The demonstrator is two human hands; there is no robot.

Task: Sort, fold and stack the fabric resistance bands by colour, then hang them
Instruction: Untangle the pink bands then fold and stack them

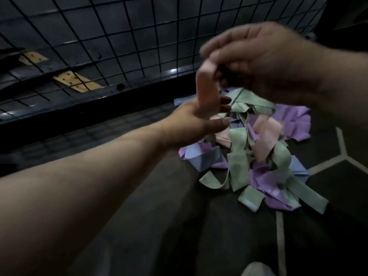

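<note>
A pink fabric band (pixel 207 86) stands upright between my two hands above the floor. My left hand (pixel 197 124) holds its lower end, with the fingers curled round it. The band's top end is pinched by my right hand (pixel 264 62), which is blurred. Below and to the right lies a loose pile of bands (pixel 258 156) in green, purple, pink and pale blue, all tangled together on the dark floor.
A black wire grid panel (pixel 119 36) stands upright behind the pile, with a dark surface and tan strips (pixel 77 81) behind it. The floor (pixel 338 186) has dark tiles with pale grout lines. A pale object (pixel 256 269) shows at the bottom edge.
</note>
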